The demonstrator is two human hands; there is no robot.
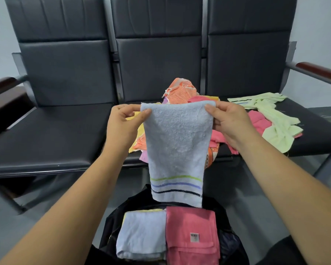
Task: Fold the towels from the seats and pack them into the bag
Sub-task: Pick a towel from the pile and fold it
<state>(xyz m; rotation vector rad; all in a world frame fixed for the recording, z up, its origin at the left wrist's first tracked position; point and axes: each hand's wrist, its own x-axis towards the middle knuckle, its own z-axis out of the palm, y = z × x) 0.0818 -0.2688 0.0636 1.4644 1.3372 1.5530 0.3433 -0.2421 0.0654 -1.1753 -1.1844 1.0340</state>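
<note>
Head view: folding the blue towel (176, 146)
Left hand (122, 121) and right hand (231, 121) pinch its top corners; I'd level them before halving

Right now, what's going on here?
A person holds a light blue towel up by its top corners, the left hand and the right hand each pinching one, so that it hangs over the open black bag. In the bag a folded blue towel and a folded pink towel lie side by side. A pile of unfolded towels sits on the middle seat, and a pale green towel lies on the right one.
</note>
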